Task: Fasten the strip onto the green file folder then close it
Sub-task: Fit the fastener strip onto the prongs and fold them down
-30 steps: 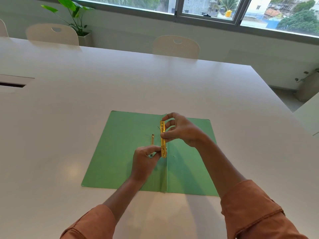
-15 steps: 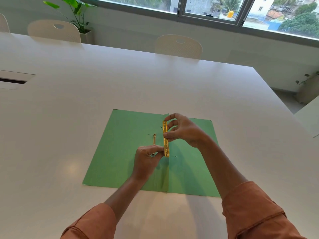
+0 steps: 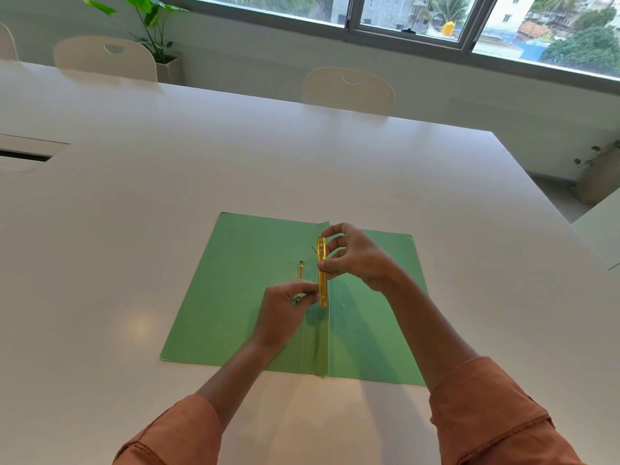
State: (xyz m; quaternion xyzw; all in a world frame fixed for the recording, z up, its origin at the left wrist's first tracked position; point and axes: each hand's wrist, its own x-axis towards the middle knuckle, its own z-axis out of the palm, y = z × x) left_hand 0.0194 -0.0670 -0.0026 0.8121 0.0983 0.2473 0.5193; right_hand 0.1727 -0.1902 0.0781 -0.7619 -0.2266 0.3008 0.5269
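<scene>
Head view: green file folder (image 3: 241, 297) lies open, flat on white table (image 3: 167, 162). Right hand (image 3: 355, 260) pinches the yellow strip (image 3: 322, 273) at its upper half — strip held lengthwise over the centre fold. Left hand (image 3: 285, 307) pinches strip's lower end w/ thumb & fingers. Second small yellow piece (image 3: 300, 270) sits just left of fold.

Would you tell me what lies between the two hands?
In the head view, the yellow strip stands between the left hand and right hand, over the folder spine.
</scene>
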